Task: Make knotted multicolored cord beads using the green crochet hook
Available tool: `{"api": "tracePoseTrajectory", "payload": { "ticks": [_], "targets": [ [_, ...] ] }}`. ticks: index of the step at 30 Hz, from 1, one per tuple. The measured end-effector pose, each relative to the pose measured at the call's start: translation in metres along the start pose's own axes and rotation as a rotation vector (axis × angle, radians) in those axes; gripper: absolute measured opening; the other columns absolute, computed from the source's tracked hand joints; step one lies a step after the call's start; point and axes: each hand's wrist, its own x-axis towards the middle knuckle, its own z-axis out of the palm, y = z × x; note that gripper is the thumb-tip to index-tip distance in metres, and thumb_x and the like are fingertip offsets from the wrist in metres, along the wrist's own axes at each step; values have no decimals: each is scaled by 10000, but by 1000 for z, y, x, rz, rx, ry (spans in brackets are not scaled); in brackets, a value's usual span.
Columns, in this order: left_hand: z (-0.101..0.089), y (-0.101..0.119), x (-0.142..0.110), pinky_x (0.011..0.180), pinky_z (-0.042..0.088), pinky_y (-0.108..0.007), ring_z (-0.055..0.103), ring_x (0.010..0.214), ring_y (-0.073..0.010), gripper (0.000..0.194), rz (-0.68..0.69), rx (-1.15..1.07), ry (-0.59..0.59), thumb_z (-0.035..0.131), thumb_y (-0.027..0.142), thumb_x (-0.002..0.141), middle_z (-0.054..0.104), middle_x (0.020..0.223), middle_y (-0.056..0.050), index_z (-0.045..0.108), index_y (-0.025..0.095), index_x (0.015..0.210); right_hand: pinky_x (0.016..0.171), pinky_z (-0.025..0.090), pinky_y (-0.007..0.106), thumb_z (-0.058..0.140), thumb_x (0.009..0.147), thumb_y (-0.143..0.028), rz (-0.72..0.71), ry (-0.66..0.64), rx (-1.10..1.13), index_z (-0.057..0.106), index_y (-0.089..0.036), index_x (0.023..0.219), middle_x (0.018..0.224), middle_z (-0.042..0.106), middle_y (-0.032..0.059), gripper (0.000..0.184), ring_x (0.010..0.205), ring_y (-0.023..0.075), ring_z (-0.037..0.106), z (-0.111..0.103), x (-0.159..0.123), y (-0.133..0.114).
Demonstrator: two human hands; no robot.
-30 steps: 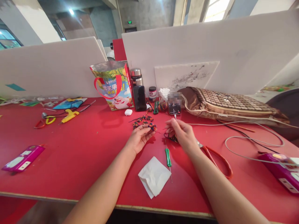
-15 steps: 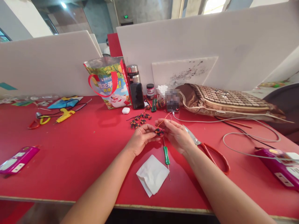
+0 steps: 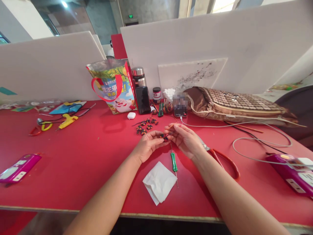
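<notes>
Above the red table (image 3: 102, 176), my left hand (image 3: 148, 146) pinches a small knotted cord piece (image 3: 164, 137) in dark, orange and red strands. My right hand (image 3: 185, 140) is closed on the loose cord ends (image 3: 171, 129) coming from it, one orange and one dark. Just beyond my left hand lies a curved row of similar cord knots (image 3: 144, 125). Below the hands are a green-handled tool (image 3: 173, 162) with a thin metal shaft and a folded white tissue (image 3: 160, 182). Red-handled scissors (image 3: 226, 160) lie partly hidden by my right forearm.
At the back stand a colourful bag (image 3: 113, 88), a steel flask (image 3: 138, 76), a dark phone (image 3: 143, 100) and a jar (image 3: 156, 94). A lit phone (image 3: 180, 111) has a white cable. Left lies a yellow glue gun (image 3: 67, 121); purple power strips (image 3: 22, 168) flank both sides.
My right hand has come in from the right to meet the left and taken the cord ends. The knotted piece has moved slightly rightward between the hands. The view has shifted a little.
</notes>
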Motion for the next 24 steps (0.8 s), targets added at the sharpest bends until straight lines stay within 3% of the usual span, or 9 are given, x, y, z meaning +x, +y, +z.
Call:
{"api": "tracePoseTrajectory", "payload": {
  "ticks": [6, 13, 19, 24],
  "targets": [
    [0, -2, 1, 959, 595, -423, 775, 878, -244, 228, 4, 23, -4, 888, 191, 696, 767, 870, -73, 733, 111, 843, 820, 625, 330, 854, 756, -411, -68, 70, 21, 731, -221, 920, 973, 789, 72, 280, 920, 209, 750, -9, 6, 0],
    [-1, -3, 2, 864, 626, -363, 770, 885, -236, 279, 45, 83, 13, 918, 229, 649, 787, 916, -90, 752, 118, 845, 889, 568, 355, 798, 776, -331, -277, 248, -103, 727, -247, 1083, 1136, 770, 70, 327, 1123, 226, 692, -12, 6, -4],
    [1, -1, 1, 733, 637, -303, 778, 768, -223, 367, 21, 75, 39, 964, 261, 573, 745, 803, -29, 726, 121, 814, 1030, 487, 418, 685, 847, -283, -433, 132, -486, 798, -270, 1018, 1129, 789, 45, 205, 1130, 240, 677, 1, -6, -6],
    [1, 1, -1, 592, 590, -259, 769, 668, -220, 453, -15, 124, -4, 969, 310, 568, 707, 743, 3, 661, 149, 859, 1081, 461, 409, 635, 925, -364, -325, -75, -555, 785, -289, 1136, 1230, 768, 41, 270, 1206, 242, 662, 6, -9, -3]
  ]
}}
